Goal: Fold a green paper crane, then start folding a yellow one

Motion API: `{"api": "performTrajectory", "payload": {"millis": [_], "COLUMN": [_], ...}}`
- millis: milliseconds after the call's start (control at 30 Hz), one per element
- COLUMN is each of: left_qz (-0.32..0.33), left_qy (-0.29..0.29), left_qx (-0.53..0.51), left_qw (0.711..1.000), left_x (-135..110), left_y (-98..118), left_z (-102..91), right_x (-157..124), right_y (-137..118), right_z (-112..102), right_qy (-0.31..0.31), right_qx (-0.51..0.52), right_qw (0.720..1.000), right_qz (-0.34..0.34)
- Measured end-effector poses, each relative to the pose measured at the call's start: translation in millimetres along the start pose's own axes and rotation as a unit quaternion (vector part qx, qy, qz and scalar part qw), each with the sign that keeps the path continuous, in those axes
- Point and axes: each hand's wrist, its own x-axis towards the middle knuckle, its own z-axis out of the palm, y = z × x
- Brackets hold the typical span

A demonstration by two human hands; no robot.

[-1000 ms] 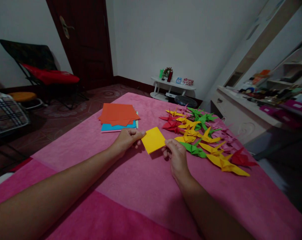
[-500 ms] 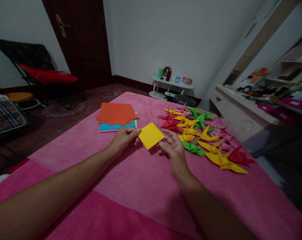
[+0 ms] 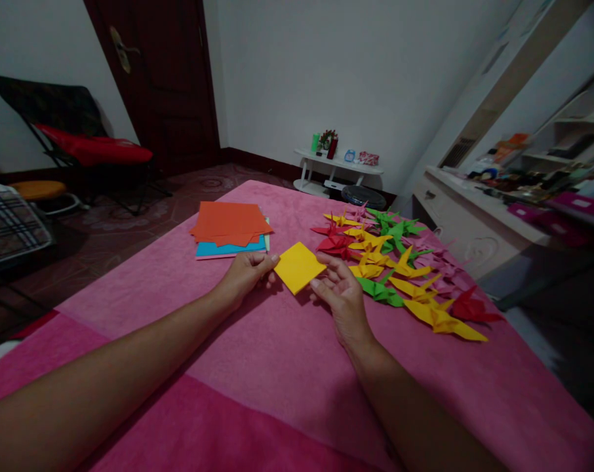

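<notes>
Here, the left hand (image 3: 245, 275) pinches yellow paper (image 3: 299, 267); labels (image 3: 585, 201) blur.

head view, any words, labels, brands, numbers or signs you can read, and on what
None can be read.
Purple box at right: pale patch, too blurred.
Small blue object on the white table: too small.
Yellow paper: no print shows.

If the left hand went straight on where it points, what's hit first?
The yellow paper square, which the left hand holds by a corner. Past it, likely the right hand, though depth is unclear from this one view.
</notes>
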Motion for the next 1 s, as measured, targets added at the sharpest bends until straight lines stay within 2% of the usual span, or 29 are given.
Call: {"api": "performTrajectory", "payload": {"millis": [433, 733, 867, 1000], "left_qz": [-0.012, -0.027, -0.022, 0.014], "left_qy": [-0.016, -0.023, -0.027, -0.049], "left_qx": [0.006, -0.004, 0.041, 0.116], "left_qw": [1.000, 0.999, 0.999, 0.992], "left_x": [0.6, 3.2, 2.5, 3.1], "left_y": [0.5, -4.1, -5.6, -9.9], "left_z": [-0.4, -1.6, -0.2, -0.8], "right_x": [1.4, -1.2, 0.8, 5.3], "right_y": [5.3, -0.4, 5.7, 15.5], "right_z": [-1.2, 4.1, 1.5, -7.6], "right_qy": [-0.002, -0.008, 0.017, 0.052], "right_qx": [0.005, 0.009, -0.046, -0.193], "right_qw": [1.000, 1.000, 0.999, 0.978], "right_qz": [-0.007, -0.013, -0.009, -0.053]}}
